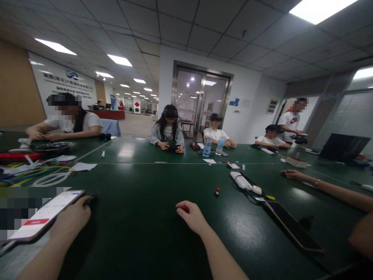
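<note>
My left hand (71, 217) is low on the left, closed, with a small dark object (92, 200) at its fingertips; its kind is too dark to make out. Just left of this hand lies a phone (48, 216) with a lit white screen and a red bar, a white cable at its lower end. My right hand (192, 217) rests on the dark green table (140, 233) near the middle, fingers loosely curled, a gap between thumb and index finger. Nothing shows in it. A tiny red-and-white object (217, 192) stands beyond it to the right.
To the right are a white power strip (240, 181), a dark-screened phone (291, 225) and a neighbour's arm (335, 188). Tangled cables (52, 179) lie at left. Two water bottles (207, 147) stand across the table, where several people sit; another person stands at far right.
</note>
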Tool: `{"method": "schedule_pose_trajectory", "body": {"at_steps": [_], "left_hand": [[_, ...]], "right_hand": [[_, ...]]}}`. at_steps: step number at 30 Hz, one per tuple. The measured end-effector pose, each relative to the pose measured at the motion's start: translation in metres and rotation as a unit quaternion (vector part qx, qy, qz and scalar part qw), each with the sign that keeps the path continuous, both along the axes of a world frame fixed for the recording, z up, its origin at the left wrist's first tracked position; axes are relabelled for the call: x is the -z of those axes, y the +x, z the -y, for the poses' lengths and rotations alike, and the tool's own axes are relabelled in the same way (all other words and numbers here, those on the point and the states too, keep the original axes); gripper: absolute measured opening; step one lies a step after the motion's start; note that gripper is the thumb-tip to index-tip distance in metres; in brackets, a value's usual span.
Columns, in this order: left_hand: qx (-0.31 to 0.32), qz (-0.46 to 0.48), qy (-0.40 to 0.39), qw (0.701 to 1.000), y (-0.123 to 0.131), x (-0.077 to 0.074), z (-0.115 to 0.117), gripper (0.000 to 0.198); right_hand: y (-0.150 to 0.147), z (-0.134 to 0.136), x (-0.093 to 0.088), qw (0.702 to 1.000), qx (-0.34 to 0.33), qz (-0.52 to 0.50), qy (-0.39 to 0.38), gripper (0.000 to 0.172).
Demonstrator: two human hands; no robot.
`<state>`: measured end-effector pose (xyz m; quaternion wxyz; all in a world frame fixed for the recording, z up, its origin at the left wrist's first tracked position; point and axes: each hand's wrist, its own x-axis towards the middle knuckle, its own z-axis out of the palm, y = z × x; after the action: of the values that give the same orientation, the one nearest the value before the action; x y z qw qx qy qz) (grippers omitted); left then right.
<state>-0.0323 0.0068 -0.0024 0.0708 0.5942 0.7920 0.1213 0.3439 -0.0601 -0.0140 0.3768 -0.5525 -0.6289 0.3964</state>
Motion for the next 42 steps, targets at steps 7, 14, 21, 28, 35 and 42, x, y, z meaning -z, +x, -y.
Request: {"method": "schedule_pose_trajectory", "body": {"at_steps": [7, 14, 21, 28, 35, 42], "left_hand": [[-0.015, -0.008, 0.001, 1.0, 0.004, -0.0064, 0.0043, 0.048], [-0.006, -0.007, 0.0, 1.0, 0.0032, -0.0068, 0.0036, 0.048], [-0.001, -0.014, 0.008, 1.0, 0.0038, -0.0048, 0.0044, 0.047], [-0.012, -0.007, 0.004, 1.0, 0.0003, 0.0009, -0.0011, 0.048], [-0.014, -0.011, 0.005, 1.0, 0.003, -0.0014, 0.0015, 0.048], [0.003, -0.006, 0.018, 1.0, -0.0026, -0.0013, 0.0024, 0.049]], "right_hand": [[0.0004, 0.0001, 0.0002, 1.0, 0.002, 0.001, 0.004, 0.024], [0.0004, 0.0014, -0.0018, 1.0, 0.002, -0.003, 0.002, 0.024], [0.0007, -0.0006, -0.0004, 1.0, -0.004, -0.002, 0.003, 0.023], [0.0009, -0.0003, 0.0, 1.0, -0.001, -0.003, -0.006, 0.023], [-0.0001, 0.0005, -0.0008, 1.0, -0.002, -0.003, -0.011, 0.024], [-0.0001, 0.0011, -0.0022, 1.0, -0.001, 0.0, -0.001, 0.023]]}}
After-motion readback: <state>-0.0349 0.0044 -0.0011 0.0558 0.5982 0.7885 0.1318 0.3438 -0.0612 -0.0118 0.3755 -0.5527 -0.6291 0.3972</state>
